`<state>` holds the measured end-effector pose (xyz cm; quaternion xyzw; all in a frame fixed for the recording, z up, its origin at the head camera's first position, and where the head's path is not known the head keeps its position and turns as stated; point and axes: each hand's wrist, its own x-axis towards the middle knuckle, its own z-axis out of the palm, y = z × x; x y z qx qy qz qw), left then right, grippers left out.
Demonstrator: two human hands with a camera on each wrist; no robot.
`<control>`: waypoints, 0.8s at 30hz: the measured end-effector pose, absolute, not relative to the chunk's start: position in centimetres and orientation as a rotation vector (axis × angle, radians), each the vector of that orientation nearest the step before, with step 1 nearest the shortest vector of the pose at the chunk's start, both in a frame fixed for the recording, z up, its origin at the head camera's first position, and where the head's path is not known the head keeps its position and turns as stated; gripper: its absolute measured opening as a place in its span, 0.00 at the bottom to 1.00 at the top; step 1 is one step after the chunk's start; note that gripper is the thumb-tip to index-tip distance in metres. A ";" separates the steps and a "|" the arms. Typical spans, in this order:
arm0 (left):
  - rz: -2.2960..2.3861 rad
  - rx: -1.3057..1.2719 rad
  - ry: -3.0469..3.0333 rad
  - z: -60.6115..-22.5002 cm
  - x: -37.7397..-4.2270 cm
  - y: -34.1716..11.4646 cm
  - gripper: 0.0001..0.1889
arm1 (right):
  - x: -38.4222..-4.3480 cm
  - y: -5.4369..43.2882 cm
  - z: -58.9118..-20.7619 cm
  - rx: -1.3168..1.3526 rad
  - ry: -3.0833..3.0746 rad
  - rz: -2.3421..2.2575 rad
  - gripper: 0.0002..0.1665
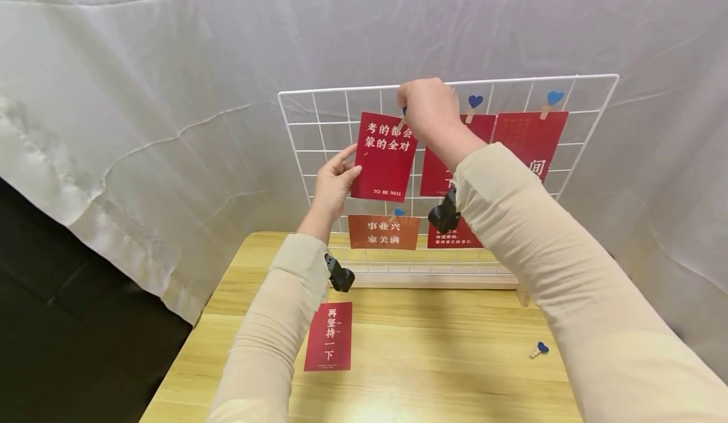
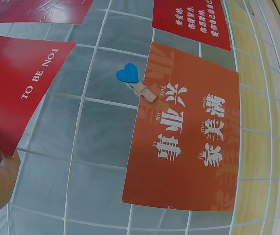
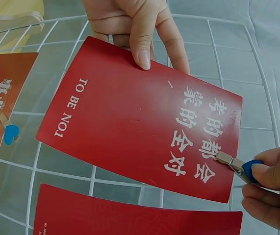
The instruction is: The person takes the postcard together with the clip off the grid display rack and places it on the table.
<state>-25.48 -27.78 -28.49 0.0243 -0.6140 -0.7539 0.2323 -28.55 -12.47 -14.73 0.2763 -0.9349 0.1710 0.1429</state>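
Observation:
A red card [image 1: 382,170] with white lettering and "TO BE NO.1" is held against the white wire grid [image 1: 327,152]. My left hand [image 1: 334,186] pinches its left edge, thumb in front and fingers behind. Between thumb and fingers, my right hand [image 3: 272,183] pinches a wooden clothespin [image 3: 230,162] with a dark blue heart; its tip lies over the card's top edge. Below hangs an orange card [image 2: 184,132] with a light blue heart clothespin [image 2: 140,88] at its edge. To the right, red cards [image 1: 529,135] hang from heart clothespins [image 1: 553,100].
A loose red card [image 1: 328,337] lies on the wooden table [image 1: 432,347], near the left forearm. At the right lies a clothespin [image 1: 539,349] with a dark blue heart. The grid stands in a wooden base [image 1: 432,281], with a white curtain [image 1: 216,50] behind.

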 end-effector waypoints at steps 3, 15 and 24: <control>-2.069 0.069 -1.689 -28.4 -25.5 -27.8 0.22 | -28.6 -12.5 -14.7 0.796 -2.687 0.477 0.14; -2.065 0.081 -1.678 -28.6 -25.5 -27.6 0.22 | -28.9 -12.1 -15.8 0.775 -2.661 0.754 0.14; -2.064 0.059 -1.685 -28.7 -25.4 -27.6 0.21 | -29.4 -11.0 -16.1 0.733 -2.615 0.839 0.14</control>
